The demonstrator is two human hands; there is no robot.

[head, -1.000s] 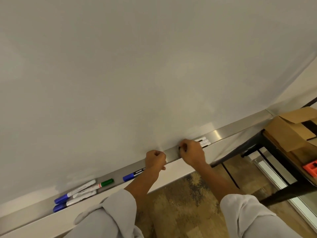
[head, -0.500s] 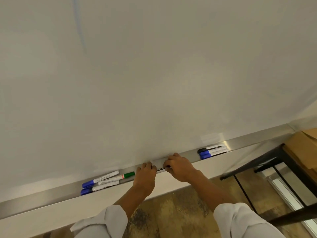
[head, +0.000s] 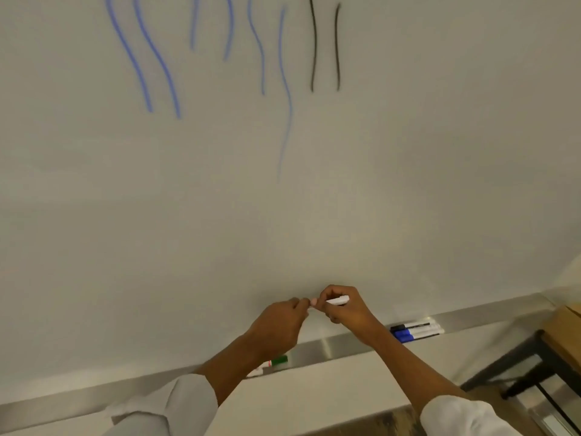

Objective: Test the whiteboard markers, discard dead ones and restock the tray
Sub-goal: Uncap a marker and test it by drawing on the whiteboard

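Both hands are raised in front of the whiteboard (head: 314, 199), just above the metal tray (head: 330, 346). My right hand (head: 345, 311) grips the white barrel of a marker (head: 339, 300). My left hand (head: 278, 327) pinches the marker's left end, where the cap sits; the cap itself is hidden by the fingers. On the tray lie a black-capped marker (head: 410, 326) and a blue-capped marker (head: 415, 334) at the right. A green-capped marker (head: 276, 361) shows under my left wrist. Blue and black test strokes (head: 283, 73) mark the upper board.
A black-framed table (head: 531, 357) with a cardboard box (head: 566, 328) on it stands at the right, close to the tray's end. Patterned carpet (head: 393, 423) shows below the wall.
Both hands lifted a marker off the tray and now hold it in front of the board. The view tilted upward, bringing the test strokes into sight.
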